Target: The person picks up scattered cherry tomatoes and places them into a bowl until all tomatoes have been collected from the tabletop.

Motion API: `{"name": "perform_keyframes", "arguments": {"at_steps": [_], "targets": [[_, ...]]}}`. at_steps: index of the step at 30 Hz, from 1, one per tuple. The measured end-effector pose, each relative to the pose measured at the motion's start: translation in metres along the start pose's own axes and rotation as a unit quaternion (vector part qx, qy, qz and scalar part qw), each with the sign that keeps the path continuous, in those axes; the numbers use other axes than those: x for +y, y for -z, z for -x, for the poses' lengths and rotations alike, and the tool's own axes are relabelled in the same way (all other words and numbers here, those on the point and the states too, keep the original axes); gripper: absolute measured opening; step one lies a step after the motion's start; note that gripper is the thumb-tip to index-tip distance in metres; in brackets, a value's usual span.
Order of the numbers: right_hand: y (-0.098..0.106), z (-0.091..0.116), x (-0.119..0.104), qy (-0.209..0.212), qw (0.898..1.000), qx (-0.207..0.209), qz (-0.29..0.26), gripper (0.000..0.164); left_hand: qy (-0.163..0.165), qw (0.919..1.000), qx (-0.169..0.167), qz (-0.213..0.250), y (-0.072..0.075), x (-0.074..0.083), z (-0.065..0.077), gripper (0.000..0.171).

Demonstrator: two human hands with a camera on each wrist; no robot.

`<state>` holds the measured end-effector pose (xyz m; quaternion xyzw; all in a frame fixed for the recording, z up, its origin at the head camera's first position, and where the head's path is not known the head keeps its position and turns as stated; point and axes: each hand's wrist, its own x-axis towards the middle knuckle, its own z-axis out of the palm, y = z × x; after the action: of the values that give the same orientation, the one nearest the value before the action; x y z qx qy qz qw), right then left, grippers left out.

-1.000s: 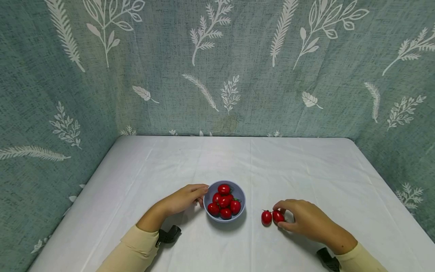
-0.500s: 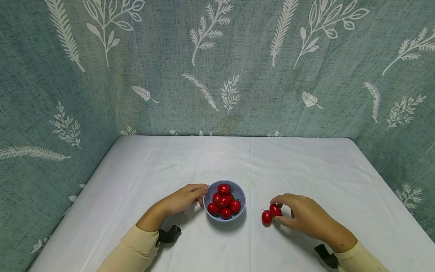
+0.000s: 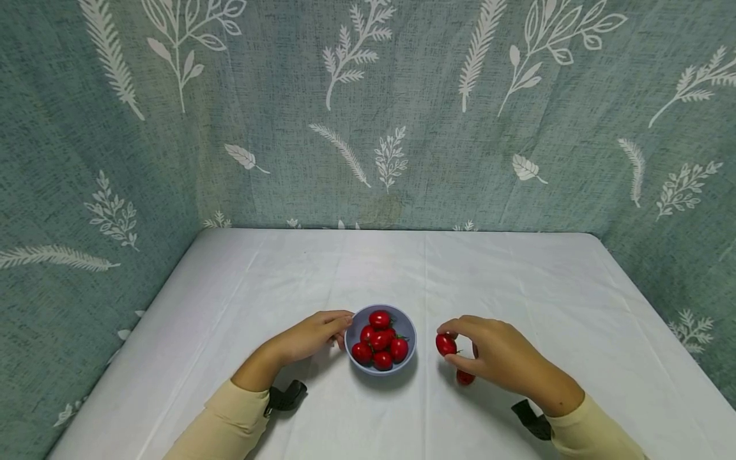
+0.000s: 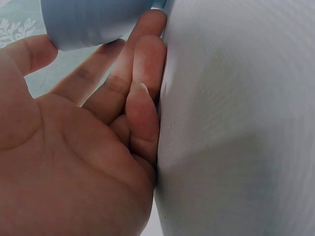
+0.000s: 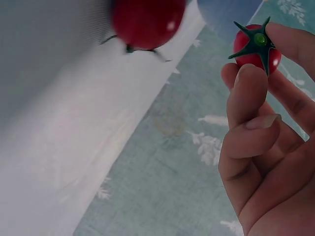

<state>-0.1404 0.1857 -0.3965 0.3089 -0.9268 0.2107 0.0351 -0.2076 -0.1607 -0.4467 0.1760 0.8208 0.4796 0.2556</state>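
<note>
A small blue-grey bowl (image 3: 351,361) stands on the white-covered table, with several red cherry tomatoes (image 3: 380,340) in it. My left hand (image 3: 313,335) holds the bowl's left side, thumb and fingers against its outer wall; the left wrist view shows the bowl (image 4: 93,24) at the fingertips. To the bowl's right, my right hand (image 3: 497,353) pinches a cherry tomato (image 3: 445,345) between thumb and fingers. Its green star-shaped stem faces the camera in the right wrist view. Partly hidden under that hand, a second cherry tomato (image 3: 465,377) lies on the cloth; it looms close in the right wrist view.
A white cloth (image 3: 276,268) covers the table. Green leaf-patterned fabric (image 3: 287,160) hangs behind it and along both sides. A black wrist device (image 3: 287,396) sits at the left cuff, another black device (image 3: 531,420) at the right.
My right hand has lifted its tomato and moved left and away from me, nearer the bowl. The other tomato now lies slightly further right. The left hand and bowl have stayed still.
</note>
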Motion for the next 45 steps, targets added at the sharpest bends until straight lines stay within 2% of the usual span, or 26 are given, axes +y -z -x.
{"name": "perform_keyframes", "arguments": {"at_steps": [22, 45], "targets": [[-0.006, -0.030, -0.019, 0.016, 1.000, -0.009, -0.003, 0.035, -0.006, 0.9999, -0.007, 0.008, 0.001, -0.002, 0.000, 0.047], [-0.019, -0.056, -0.023, 0.036, 0.999, -0.012, 0.004, 0.038, -0.011, 0.9998, -0.013, 0.012, 0.002, -0.003, 0.001, 0.047]]}}
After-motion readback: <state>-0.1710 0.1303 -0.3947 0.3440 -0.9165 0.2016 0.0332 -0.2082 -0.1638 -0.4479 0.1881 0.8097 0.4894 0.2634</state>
